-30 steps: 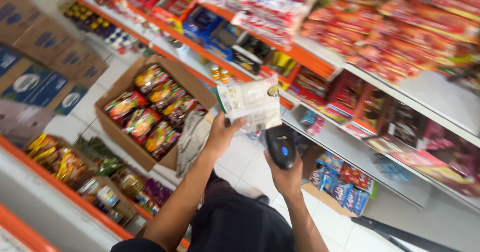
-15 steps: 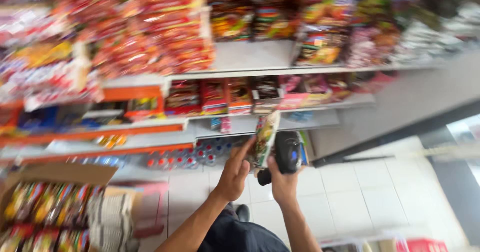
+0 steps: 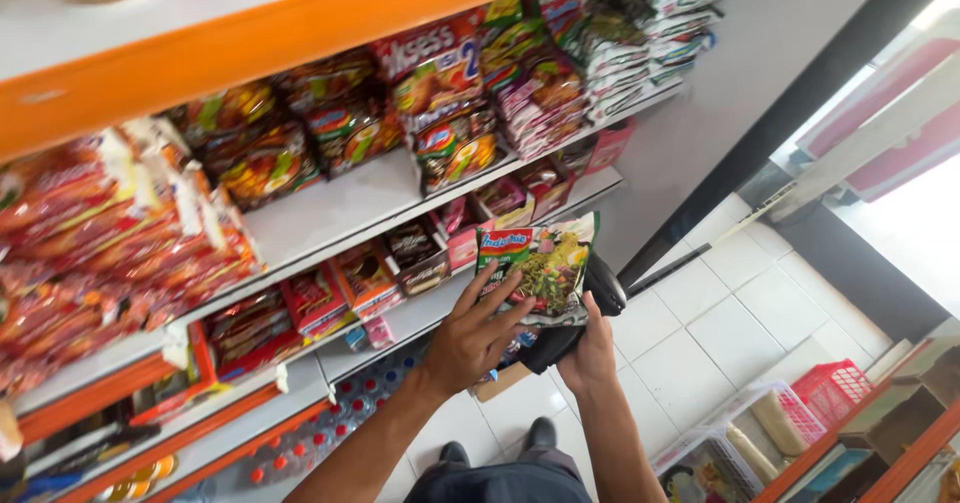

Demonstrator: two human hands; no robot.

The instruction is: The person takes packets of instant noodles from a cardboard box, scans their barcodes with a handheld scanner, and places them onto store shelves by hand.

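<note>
My left hand (image 3: 473, 335) holds a green and white noodle packet (image 3: 545, 266) flat, its picture side up, in front of the store shelves. My right hand (image 3: 590, 351) grips a black hand-held scanner (image 3: 585, 308), which sits right under the packet's right edge, partly hidden by it. Both hands are close together at chest height, above the tiled floor and my dark shoes.
White shelves with orange edges (image 3: 330, 213) run across the left, stacked with red and green noodle packets (image 3: 445, 93). Bottles (image 3: 330, 433) stand on the lowest level. A red plastic basket (image 3: 830, 388) and clear bins sit at the lower right near a glass door frame.
My view has swung right and up along the shelves, away from the open cardboard box. The packet has turned from edge-on to flat and face up, and the scanner has stayed beside it.
</note>
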